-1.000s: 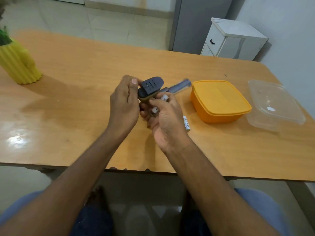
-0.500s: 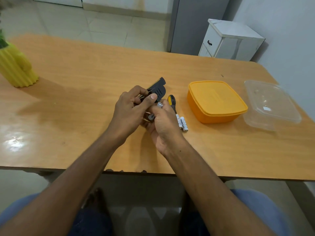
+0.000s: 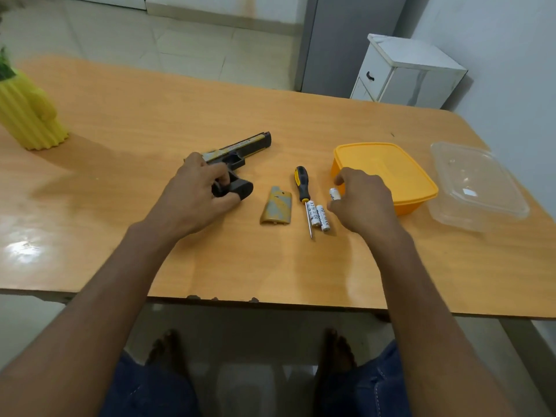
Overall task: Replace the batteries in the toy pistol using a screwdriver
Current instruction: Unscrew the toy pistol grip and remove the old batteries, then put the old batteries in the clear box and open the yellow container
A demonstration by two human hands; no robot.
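Note:
The toy pistol [image 3: 240, 149] lies on its side on the wooden table [image 3: 150, 121], barrel pointing far right. My left hand [image 3: 192, 197] grips its dark handle. The grey and gold battery cover [image 3: 276, 207] lies loose to the right of the handle. Beside it lies a black and yellow screwdriver [image 3: 302, 188], tip toward me. Two white batteries [image 3: 319, 218] rest next to its shaft. My right hand [image 3: 364, 203] pinches a third white battery [image 3: 334, 194] just above the table.
An orange lidded box [image 3: 388, 170] stands right behind my right hand. A clear plastic container [image 3: 478, 182] sits further right near the table edge. A yellow ribbed pot [image 3: 30, 115] stands at the far left. A white cabinet [image 3: 406, 70] is beyond the table.
Both hands held the pistol raised together; now it lies on the table under my left hand. My right hand has moved right with a battery.

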